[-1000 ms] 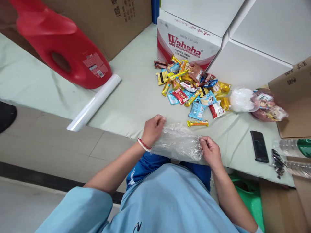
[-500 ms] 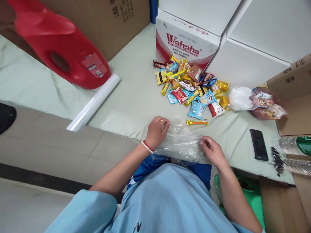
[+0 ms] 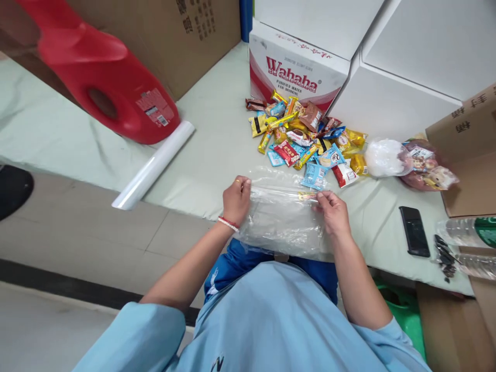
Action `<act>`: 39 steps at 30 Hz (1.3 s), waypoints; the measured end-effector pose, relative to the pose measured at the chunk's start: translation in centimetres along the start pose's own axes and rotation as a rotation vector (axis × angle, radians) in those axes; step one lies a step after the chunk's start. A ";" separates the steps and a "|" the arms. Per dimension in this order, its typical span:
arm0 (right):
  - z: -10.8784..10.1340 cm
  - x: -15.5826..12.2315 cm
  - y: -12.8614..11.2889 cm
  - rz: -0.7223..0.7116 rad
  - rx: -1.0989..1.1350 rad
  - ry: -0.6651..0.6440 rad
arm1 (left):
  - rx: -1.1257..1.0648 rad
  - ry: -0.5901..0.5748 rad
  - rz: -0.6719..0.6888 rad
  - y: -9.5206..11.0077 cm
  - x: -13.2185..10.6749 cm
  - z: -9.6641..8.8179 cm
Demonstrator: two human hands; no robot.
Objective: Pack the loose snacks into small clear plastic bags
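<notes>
A clear plastic bag (image 3: 284, 219) is stretched between both hands just above the near edge of the pale green surface (image 3: 217, 155). My left hand (image 3: 237, 199), with a red bracelet at the wrist, pinches the bag's upper left corner. The upper right corner is pinched by my right hand (image 3: 331, 212). A heap of small wrapped snacks (image 3: 306, 137) lies just beyond the bag. One yellow snack bar (image 3: 306, 196) shows through the bag's top edge, close to my right fingers.
A red jug (image 3: 104, 77) and a white roll (image 3: 153, 165) lie at the left. A Wahaha carton (image 3: 298, 67) and white boxes (image 3: 399, 98) stand behind the snacks. At the right are filled clear bags (image 3: 387, 157), a black phone (image 3: 414, 231), bottles (image 3: 465, 232) and a cardboard box (image 3: 470, 155).
Both hands have lifted the crumpled bag and pulled it taut and flat. They moved forward toward the snack heap; the bag now covers the lone yellow bar.
</notes>
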State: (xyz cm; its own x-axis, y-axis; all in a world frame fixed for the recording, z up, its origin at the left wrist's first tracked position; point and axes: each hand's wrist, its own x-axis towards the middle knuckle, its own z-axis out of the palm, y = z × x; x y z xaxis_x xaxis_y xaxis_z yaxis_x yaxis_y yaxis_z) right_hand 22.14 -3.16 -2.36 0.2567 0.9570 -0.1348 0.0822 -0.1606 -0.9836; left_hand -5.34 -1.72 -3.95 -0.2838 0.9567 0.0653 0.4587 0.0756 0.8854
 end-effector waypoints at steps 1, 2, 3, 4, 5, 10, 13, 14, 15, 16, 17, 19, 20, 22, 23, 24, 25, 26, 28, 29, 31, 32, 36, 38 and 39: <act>0.1 0.3 0.0 0.030 0.025 0.020 | 0.016 0.022 -0.013 -0.4 0.5 -0.1; 0.3 0.6 -0.1 0.048 0.036 0.030 | 0.033 0.048 -0.014 -0.6 0.9 -0.2; 0.5 0.8 -0.2 0.057 0.039 0.034 | 0.058 0.086 0.000 -0.7 1.1 -0.2; 0.7 1.0 -0.3 0.062 0.039 0.032 | 0.093 0.137 0.032 -0.6 1.1 -0.1; 0.9 1.2 -0.3 0.064 0.038 0.032 | 0.137 0.197 0.081 -0.3 0.8 -0.1; 1.3 1.4 0.0 0.072 0.001 -0.005 | 0.291 0.023 0.452 1.5 -1.7 -0.3; 1.0 1.3 0.4 0.073 -0.039 -0.038 | 0.311 -0.330 0.547 0.8 -2.2 -0.7; 0.6 1.4 0.5 0.075 -0.064 -0.037 | 0.335 -0.370 0.536 0.2 -2.0 -0.8; 0.1 1.5 0.5 0.074 -0.093 -0.031 | 0.369 -0.377 0.521 -0.5 -1.7 -1.0; -0.6 1.7 0.5 0.075 -0.121 -0.019 | 0.408 -0.376 0.512 -1.2 -1.4 -1.3; -1.3 2.0 0.4 0.078 -0.148 -0.004 | 0.450 -0.383 0.519 -1.8 -1.1 -1.5; -3.1 2.9 -0.2 0.074 -0.197 0.035 | 0.541 -0.416 0.549 -2.5 -0.6 -2.0; -4.0 3.5 -0.7 0.060 -0.226 0.059 | 0.587 -0.434 0.564 -2.6 -0.4 -2.1; -5.2 5.2 -2.2 -0.004 -0.317 0.102 | 0.671 -0.466 0.581 -2.4 -0.4 -2.4; -5.5 6.2 -3.2 -0.061 -0.391 0.110 | 0.704 -0.478 0.585 -2.2 -0.4 -2.4; -5.6 7.5 -4.2 -0.133 -0.490 0.108 | 0.729 -0.487 0.587 -2.0 -0.5 -2.4; -5.4 8.9 -5.3 -0.221 -0.611 0.102 | 0.746 -0.491 0.588 -1.8 -0.5 -2.4; -5.0 10.5 -6.4 -0.321 -0.751 0.093 | 0.757 -0.494 0.586 -1.7 -0.5 -2.4; -3.5 13.9 -8.3 -0.536 -1.043 0.071 | 0.770 -0.494 0.579 -1.6 -0.5 -2.4; -2.5 15.6 -9.1 -0.625 -1.169 0.031 | 0.773 -0.492 0.576 -1.6 -0.5 -2.4; -0.6 18.8 -10.1 -0.724 -1.344 -0.146 | 0.774 -0.487 0.576 -1.7 -0.5 -2.4; 0.3 20.3 -10.4 -0.730 -1.389 -0.244 | 0.773 -0.483 0.578 -1.7 -0.5 -2.5; 2.5 23.8 -10.9 -0.617 -1.426 -0.341 | 0.769 -0.470 0.590 -1.8 -0.6 -2.5; 2.6 24.3 -11.2 -0.575 -1.435 -0.262 | 0.762 -0.465 0.592 -1.9 -0.6 -2.6; 2.3 24.1 -11.3 -0.566 -1.432 -0.204 | 0.756 -0.460 0.593 -1.9 -0.6 -2.6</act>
State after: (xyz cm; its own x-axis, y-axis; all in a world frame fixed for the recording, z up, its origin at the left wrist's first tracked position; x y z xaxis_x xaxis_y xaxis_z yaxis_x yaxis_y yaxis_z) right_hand 25.15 22.33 5.25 -0.2456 0.9668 0.0710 0.9693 0.2458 0.0055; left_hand -8.20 -3.15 -4.48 0.4297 0.9000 0.0726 0.8676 -0.4338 0.2431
